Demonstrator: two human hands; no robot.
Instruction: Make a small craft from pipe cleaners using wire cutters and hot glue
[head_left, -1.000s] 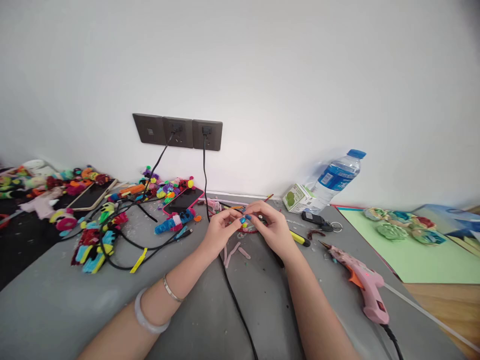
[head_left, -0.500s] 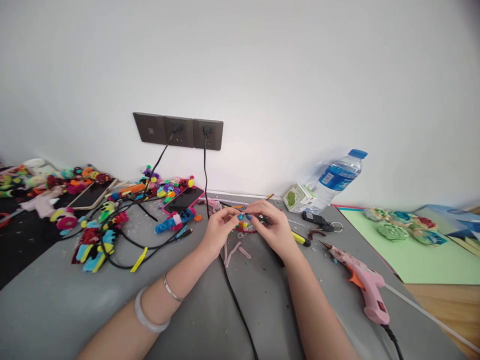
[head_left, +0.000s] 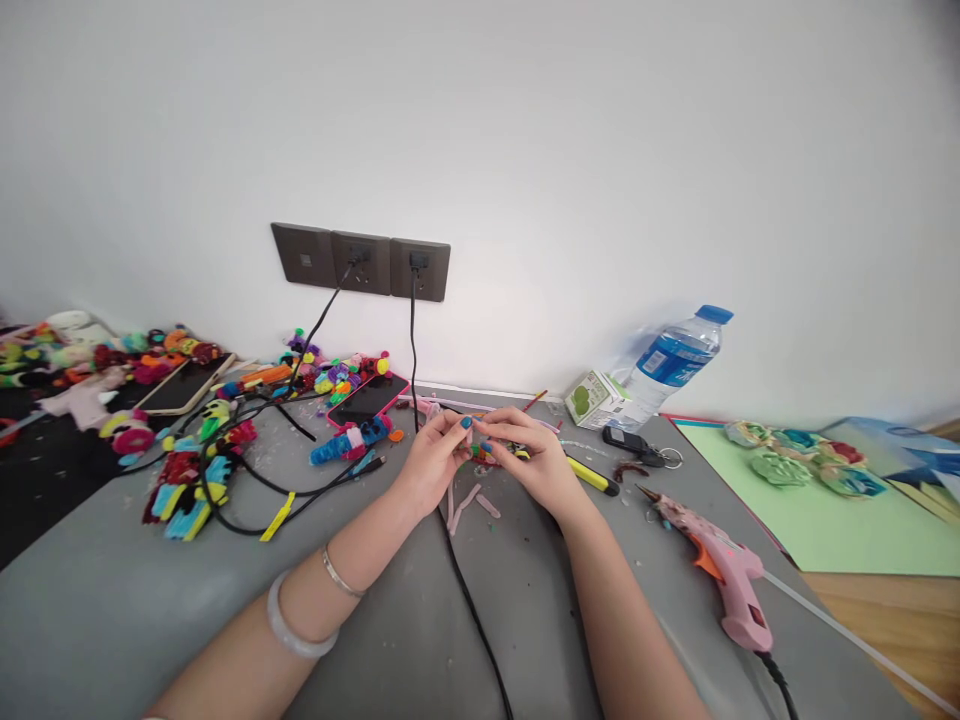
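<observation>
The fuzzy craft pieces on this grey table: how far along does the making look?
Looks done: many colourful fuzzy figures lie heaped at the left of the table. In hand: the left hand and right hand pinch a small colourful piece between their fingertips; its shape is too small to tell. Probably left: loose pink strips lie beneath the hands, and the pink glue gun lies aside, unheld.

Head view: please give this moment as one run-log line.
left hand: pinches craft piece | right hand: pinches it too | glue gun: on table, untouched
</observation>
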